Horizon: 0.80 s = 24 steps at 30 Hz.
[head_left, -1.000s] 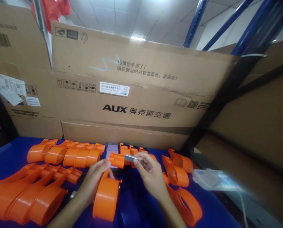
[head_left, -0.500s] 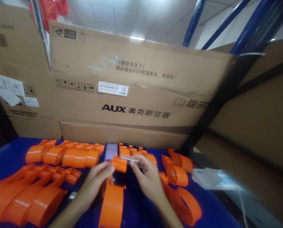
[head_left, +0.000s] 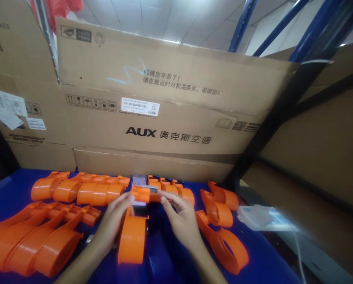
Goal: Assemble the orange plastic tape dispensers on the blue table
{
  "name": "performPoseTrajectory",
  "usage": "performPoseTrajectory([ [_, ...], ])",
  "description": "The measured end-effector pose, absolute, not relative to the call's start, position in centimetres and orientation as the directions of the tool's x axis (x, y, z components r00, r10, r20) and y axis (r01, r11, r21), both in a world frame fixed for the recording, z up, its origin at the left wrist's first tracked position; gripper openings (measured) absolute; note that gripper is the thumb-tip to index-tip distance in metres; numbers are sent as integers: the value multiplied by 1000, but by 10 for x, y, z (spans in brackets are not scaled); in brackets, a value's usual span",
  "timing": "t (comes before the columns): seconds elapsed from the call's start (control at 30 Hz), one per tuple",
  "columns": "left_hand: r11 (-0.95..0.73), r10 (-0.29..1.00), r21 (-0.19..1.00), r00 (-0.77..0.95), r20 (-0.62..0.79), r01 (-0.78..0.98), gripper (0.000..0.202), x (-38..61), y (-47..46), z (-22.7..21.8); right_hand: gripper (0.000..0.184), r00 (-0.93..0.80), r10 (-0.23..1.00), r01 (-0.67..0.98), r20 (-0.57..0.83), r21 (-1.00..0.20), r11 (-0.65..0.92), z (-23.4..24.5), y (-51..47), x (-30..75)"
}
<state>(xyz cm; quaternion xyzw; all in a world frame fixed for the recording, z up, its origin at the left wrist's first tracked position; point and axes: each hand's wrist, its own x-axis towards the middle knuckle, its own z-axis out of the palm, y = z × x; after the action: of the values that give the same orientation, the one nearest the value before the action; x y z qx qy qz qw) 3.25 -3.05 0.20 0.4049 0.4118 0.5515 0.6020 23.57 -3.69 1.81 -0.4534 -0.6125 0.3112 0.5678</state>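
My left hand (head_left: 115, 216) is closed on an orange plastic tape dispenser (head_left: 132, 240), gripping it near its narrow head, with the wide ring hanging below. My right hand (head_left: 181, 215) pinches a small flat metal strip (head_left: 153, 189) between thumb and fingers. The strip lies along the top right of the dispenser's head, where I cannot tell whether it is seated or only touching. Just behind the hands, a phone-like device (head_left: 139, 180) with a lit screen is partly hidden by the dispenser.
Several orange dispensers (head_left: 56, 250) lie in rows on the blue table (head_left: 161, 256) at left; more orange dispensers (head_left: 224, 248) are at right. Behind stands a large cardboard sheet (head_left: 170, 157). A clear plastic box (head_left: 262, 217) sits at the right edge, beside a black post (head_left: 253, 142).
Both hands and the dispenser have shifted slightly left and up in view. The metal strip has turned, showing more of its flat face against the head.
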Motion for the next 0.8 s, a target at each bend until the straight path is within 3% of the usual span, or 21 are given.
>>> performPoseTrajectory([
  [0.13,64,998,939,27,-58,-337,35,35,-31,5,29,84,904,134,418,-904,405,16,-36,235],
  [0.53,54,997,941,71,-32,-334,29,40,-42,8,19,-7,876,211,482,-856,473,28,-41,235],
  [0.8,51,999,925,18,-48,-378,27,39,-40,8,26,-58,855,315,515,-803,505,32,-45,229],
])
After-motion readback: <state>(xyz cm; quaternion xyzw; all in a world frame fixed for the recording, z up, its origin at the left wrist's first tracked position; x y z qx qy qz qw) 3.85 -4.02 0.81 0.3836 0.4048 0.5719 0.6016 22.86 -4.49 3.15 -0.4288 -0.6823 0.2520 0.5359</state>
